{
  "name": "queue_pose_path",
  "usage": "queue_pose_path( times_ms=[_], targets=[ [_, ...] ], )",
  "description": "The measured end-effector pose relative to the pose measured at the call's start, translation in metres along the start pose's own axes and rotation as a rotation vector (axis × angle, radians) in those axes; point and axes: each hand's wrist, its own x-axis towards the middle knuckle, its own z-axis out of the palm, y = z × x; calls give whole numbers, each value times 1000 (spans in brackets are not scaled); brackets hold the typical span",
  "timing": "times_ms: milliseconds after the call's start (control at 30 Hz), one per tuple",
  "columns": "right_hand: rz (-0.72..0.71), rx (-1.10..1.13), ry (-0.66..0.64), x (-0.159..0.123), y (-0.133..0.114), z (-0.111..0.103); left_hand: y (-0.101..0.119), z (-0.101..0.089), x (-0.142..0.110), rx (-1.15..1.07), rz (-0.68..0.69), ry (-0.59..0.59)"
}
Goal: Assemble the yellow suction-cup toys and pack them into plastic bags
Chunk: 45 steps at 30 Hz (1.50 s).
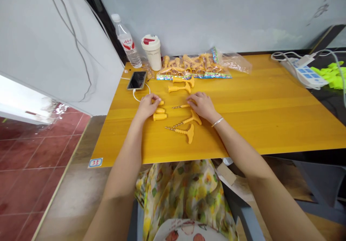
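Left hand [148,106] at sleeve [162,103], right hand [203,106] at corkscrew [184,106], room before table edge [175,157]

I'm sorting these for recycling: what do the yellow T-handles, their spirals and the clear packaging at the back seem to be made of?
Yellow T-handles: probably moulded plastic, smooth and evenly coloured, with a soft sheen.
Spirals: likely metal, given their bright glints; which metal, I cannot tell.
Clear packaging: apparently thin plastic film, see-through, wrinkled and shiny.
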Motion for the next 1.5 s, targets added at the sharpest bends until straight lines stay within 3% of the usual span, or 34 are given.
queue_pose_path(
  times_ms=[167, 400, 567, 667, 833, 967, 1067, 1167, 1267, 1400, 1500],
  targets=[
    [-77, -42, -94, -3, -4, -7, 1, 2, -2, 15, 85, 75],
    [-103, -55, -178, -10, -6, -18, 9, 1, -9, 87, 141, 89],
    [-160, -35, -154, -11, -2, -16, 15, -1, -13, 113, 181, 140],
    [-162, -7, -89, -9, 2, -12, 20, 0, -1, 138, 204, 168],
    [-143, 28, 27, -5, 7, -8, 31, 21, 39, 206, 305, 39],
    [-105, 94, 93, -1, 15, -6, 42, 38, 60, 242, 242, -112],
    [-45, 240, 190, 5, 24, 0, 51, 36, 57, 250, 276, -125],
    [78, 552, 319, 14, 31, 9, 61, 23, 40, 203, 435, -100],
    [154, 977, 279, 19, 32, 15, 71, 9, 17, 122, 539, -84],
    [53, 1312, 84, 18, 25, 12, 76, -1, -5, 8, 517, -81],
    [-95, 1221, 169, 13, 18, 5, 75, -7, -10, -82, 379, -80]
  ],
)
